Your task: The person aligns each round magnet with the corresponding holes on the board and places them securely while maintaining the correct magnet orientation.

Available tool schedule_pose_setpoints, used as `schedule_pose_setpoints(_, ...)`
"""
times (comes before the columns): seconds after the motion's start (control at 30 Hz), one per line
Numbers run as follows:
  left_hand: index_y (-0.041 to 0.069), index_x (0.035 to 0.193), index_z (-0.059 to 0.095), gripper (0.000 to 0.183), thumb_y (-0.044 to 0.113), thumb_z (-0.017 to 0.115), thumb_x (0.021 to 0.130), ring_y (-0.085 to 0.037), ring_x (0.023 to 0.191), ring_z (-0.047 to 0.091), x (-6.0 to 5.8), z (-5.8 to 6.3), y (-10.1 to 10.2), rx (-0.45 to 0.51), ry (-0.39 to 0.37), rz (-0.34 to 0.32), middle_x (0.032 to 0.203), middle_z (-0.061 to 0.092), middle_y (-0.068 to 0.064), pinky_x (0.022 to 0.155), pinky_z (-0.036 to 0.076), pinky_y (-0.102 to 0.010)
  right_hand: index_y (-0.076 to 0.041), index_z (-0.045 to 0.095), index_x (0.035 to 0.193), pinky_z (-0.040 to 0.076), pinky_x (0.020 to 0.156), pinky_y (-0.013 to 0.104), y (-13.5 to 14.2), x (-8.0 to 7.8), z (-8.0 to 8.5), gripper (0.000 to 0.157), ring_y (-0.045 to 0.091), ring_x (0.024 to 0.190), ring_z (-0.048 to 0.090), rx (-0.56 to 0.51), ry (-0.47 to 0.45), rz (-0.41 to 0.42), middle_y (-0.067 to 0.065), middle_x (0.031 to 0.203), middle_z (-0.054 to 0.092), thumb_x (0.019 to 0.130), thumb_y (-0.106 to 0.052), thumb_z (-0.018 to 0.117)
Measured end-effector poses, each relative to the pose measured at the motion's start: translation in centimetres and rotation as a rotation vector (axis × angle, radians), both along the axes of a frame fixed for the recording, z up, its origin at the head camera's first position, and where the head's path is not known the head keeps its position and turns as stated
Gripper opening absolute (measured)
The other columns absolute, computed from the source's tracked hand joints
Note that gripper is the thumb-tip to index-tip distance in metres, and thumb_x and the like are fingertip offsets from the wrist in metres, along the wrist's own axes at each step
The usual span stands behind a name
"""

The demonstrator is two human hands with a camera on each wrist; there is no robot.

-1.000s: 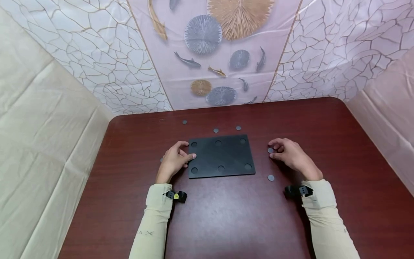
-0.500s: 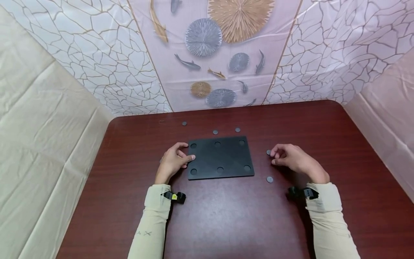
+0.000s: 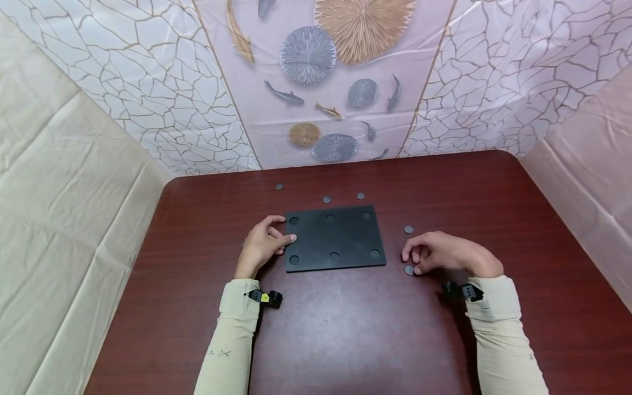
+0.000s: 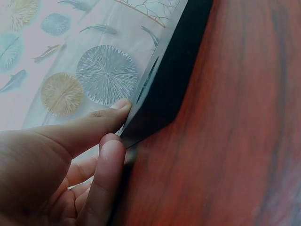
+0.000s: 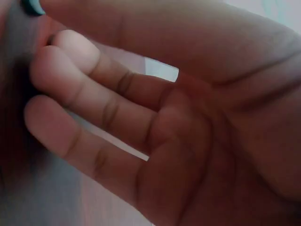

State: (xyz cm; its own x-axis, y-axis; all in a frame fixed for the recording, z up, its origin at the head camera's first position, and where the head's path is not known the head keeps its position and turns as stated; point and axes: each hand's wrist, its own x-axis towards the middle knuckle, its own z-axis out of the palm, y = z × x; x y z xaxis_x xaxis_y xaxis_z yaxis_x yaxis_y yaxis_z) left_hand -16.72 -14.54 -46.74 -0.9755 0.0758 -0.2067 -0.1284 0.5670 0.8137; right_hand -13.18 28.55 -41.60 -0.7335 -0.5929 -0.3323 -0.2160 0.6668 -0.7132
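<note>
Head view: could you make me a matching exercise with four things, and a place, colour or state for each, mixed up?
1. Left hand
2. Table
3. Right hand
4. Black board

A. Shows round recesses
B. Thumb tip at a gray disc
C. Pinching the black board's edge
D. Reddish-brown

Pairs: 1-C, 2-D, 3-B, 4-A.

The board [image 3: 336, 237] is black, the discs [image 3: 408, 230] grey, the table [image 3: 336, 334] reddish-brown with dark streaks.
</note>
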Motion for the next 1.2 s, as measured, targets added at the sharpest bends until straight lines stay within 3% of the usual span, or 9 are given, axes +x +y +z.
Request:
schedule_pose_setpoints(0.13,0.022,0.144,0.061,0.060,0.031,0.087,0.091,-0.018,0.065,0.071,-0.1,-0.1,0.2,0.018,-0.004,0.009,0.090,0.069,-0.005,0.071,0.058,-0.034,-0.015,0.074,0.104,0.048,0.068,0.024,-0.1,0.2,-0.1,0.020,0.014,0.079,0.056,0.035,-0.001,-0.013,-0.002,0.086,0.060,0.089,-0.004,0.082)
schedule_pose_setpoints(0.33,0.022,0.140,0.063,0.057,0.028,0.088,0.089,-0.019,0.065,0.071,0.5,-1.3,1.4,0.057,-0.039,0.027,0.088,0.069,-0.006,0.065,0.060,-0.032,-0.016,0.074,0.104,0.047,0.066,0.024,0.7,2.1,-1.0,0.023,0.009,0.076,0.053,0.049,0.014,-0.015,-0.002,0.089,0.057,0.087,-0.006,0.085)
schedule_pose_setpoints(0.63,0.022,0.140,0.064,0.056,0.029,0.088,0.090,-0.019,0.065,0.071,0.3,-1.0,1.3,0.029,-0.029,0.009,0.086,0.068,-0.005,0.064,0.059,-0.033,-0.019,0.073,0.103,0.047,0.065,0.024,0.1,4.2,-2.1,0.028,0.003,0.075,0.051,0.087,0.247,-0.009,-0.010,0.086,0.056,0.084,-0.005,0.088)
schedule_pose_setpoints(0.77,0.023,0.139,0.064,0.056,0.028,0.088,0.089,-0.020,0.065,0.071,0.3,-0.6,1.0,0.031,-0.033,0.016,0.087,0.068,-0.006,0.065,0.060,-0.033,-0.021,0.074,0.098,0.048,0.065,0.024,-0.1,4.4,-2.4,0.026,0.000,0.075,0.052,0.066,0.313,-0.033,-0.013,0.084,0.057,0.084,-0.003,0.087)
schedule_pose_setpoints(0.93,0.023,0.140,0.063,0.057,0.026,0.088,0.090,-0.019,0.066,0.071,0.4,-0.6,0.4,0.039,-0.041,0.034,0.089,0.068,-0.006,0.065,0.061,-0.032,-0.018,0.074,0.096,0.049,0.064,0.024,-0.6,4.4,-2.5,0.025,0.000,0.075,0.053,0.060,0.331,-0.049,-0.012,0.083,0.059,0.084,-0.001,0.086)
schedule_pose_setpoints(1.2,0.021,0.139,0.063,0.055,0.026,0.087,0.090,-0.020,0.066,0.072,0.0,-0.2,-0.2,0.057,-0.023,0.033,0.089,0.068,-0.008,0.066,0.061,-0.033,-0.019,0.070,0.094,0.050,0.064,0.025,-1.6,3.9,-2.0,0.019,-0.001,0.072,0.054,0.095,0.394,-0.045,-0.014,0.080,0.058,0.086,-0.007,0.083)
